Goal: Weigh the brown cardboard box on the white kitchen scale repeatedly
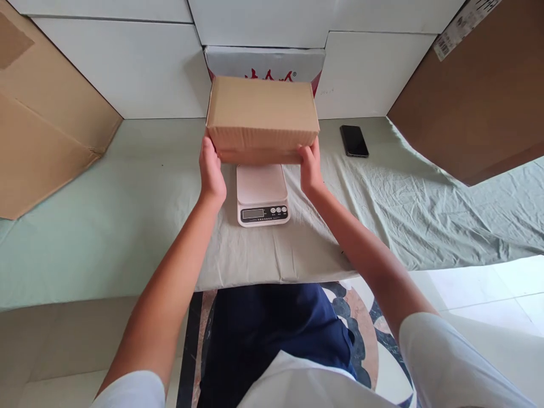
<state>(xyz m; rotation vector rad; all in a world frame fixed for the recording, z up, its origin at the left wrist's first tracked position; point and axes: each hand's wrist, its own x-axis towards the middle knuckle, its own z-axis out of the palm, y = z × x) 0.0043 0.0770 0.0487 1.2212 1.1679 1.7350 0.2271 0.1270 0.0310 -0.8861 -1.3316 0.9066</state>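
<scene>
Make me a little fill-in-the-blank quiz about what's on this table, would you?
1. Both hands, left hand and right hand, hold a closed cardboard ____.
2. The white kitchen scale lies directly ____ the box.
3. The black ____ lies on the green cloth, to the box's right.

Missing words: box; below; phone.

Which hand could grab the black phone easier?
The right hand. It grips the cardboard box on the side nearest the black phone; the left hand is across the box, farther away.
</scene>
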